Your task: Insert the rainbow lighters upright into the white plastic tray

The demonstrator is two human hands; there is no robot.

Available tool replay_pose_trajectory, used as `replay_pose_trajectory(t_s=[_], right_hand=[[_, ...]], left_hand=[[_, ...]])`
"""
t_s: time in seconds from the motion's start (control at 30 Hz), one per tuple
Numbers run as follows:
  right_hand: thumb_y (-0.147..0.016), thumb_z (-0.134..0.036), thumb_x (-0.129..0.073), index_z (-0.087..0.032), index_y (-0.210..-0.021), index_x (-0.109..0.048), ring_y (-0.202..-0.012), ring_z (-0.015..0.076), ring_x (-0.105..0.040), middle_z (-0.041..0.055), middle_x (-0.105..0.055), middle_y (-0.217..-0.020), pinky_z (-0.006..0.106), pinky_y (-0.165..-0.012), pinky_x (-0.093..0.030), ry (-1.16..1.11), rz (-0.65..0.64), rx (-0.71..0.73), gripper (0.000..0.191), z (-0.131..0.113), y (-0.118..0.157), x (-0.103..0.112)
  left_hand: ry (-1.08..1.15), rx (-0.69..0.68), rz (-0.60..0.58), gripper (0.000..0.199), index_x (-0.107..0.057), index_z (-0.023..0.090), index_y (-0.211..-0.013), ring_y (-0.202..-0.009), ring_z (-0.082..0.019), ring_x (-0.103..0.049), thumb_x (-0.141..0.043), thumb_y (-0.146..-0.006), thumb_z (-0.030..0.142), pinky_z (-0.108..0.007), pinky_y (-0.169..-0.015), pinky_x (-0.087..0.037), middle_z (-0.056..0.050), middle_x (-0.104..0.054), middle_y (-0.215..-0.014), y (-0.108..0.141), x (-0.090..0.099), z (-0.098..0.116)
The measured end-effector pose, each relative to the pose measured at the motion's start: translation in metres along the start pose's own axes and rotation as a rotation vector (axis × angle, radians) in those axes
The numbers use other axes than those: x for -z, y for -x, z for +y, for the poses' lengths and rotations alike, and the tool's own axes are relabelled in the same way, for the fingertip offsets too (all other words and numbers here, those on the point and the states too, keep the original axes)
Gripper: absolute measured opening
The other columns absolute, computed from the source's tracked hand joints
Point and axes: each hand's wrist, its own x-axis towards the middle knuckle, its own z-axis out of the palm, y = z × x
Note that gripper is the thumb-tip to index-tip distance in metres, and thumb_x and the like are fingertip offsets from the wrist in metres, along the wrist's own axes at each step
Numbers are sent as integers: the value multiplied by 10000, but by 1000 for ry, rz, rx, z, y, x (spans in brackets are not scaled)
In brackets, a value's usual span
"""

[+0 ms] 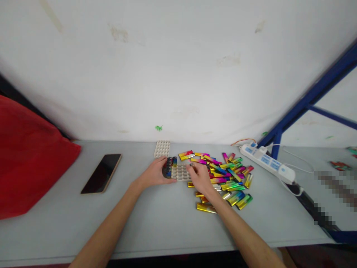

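Observation:
My left hand (pixel 153 174) is closed around the left end of a white grid tray (pixel 182 172) with rows of round holes. Several dark-topped, shiny coloured lighters (pixel 169 167) stand upright in the tray's left-hand columns, while the holes to their right show bare. At the tray's right end, my right hand (pixel 199 176) is pinched shut on a lighter, of which only a small dark end shows between the fingertips. Beside and beyond that hand spreads a loose pile of metallic lighters (pixel 232 185) in yellow, pink, blue and green.
Near the wall lies a second white grid tray (pixel 162 148). A dark-screened phone (pixel 102 174) rests on the grey table (pixel 156 227) at left, beside a red cloth (pixel 30 160). On the right are a white power strip (pixel 267 162) with cables and a blue metal frame (pixel 295 111).

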Motion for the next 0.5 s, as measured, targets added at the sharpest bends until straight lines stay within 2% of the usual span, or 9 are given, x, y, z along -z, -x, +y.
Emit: replay_pose_trajectory(t_s=[0.1,0.17,0.3,0.4,0.5], right_hand=[[-1014,-498,-498,-263,-677,-434,-555,159,-458,-34,-506,-570,299,-583,-297,15,-9,10,416,1,0,-1],[-1056,-502,-501,-253,-762,-510,-585,176,-517,-24,-571,-626,299,-608,-349,33,-19,39,386,1,1,-2],[-1126,-453,-475,-234,-1026,-607,-827,239,-662,53,-713,-898,338,-784,-495,91,-16,165,275,5,1,-7],[-1150,-444,-444,-234,-1003,-625,-1002,266,-663,104,-705,-1039,378,-918,-520,169,0,258,314,7,0,-9],[-1151,-507,-471,-237,-916,-639,-956,260,-657,90,-698,-973,372,-890,-513,229,-41,261,395,8,0,-9]], left_hand=[[-19,-11,-3,634,-726,187,-1028,-989,-323,-709,-977,-626,608,-425,-920,-590,-100,-746,-1060,0,1,1],[-24,-12,-4,633,-719,190,-1027,-987,-321,-710,-974,-629,611,-419,-916,-590,-97,-742,-1059,0,1,1],[-19,-20,0,640,-711,193,-1038,-989,-322,-709,-964,-634,620,-427,-942,-589,-92,-737,-1066,0,1,3],[-33,-15,-6,635,-702,192,-1014,-990,-331,-710,-957,-638,636,-435,-936,-591,-96,-732,-1050,0,0,2],[-40,-7,1,650,-701,200,-1014,-1022,-345,-712,-969,-616,640,-446,-959,-594,-99,-735,-1067,1,0,3]])
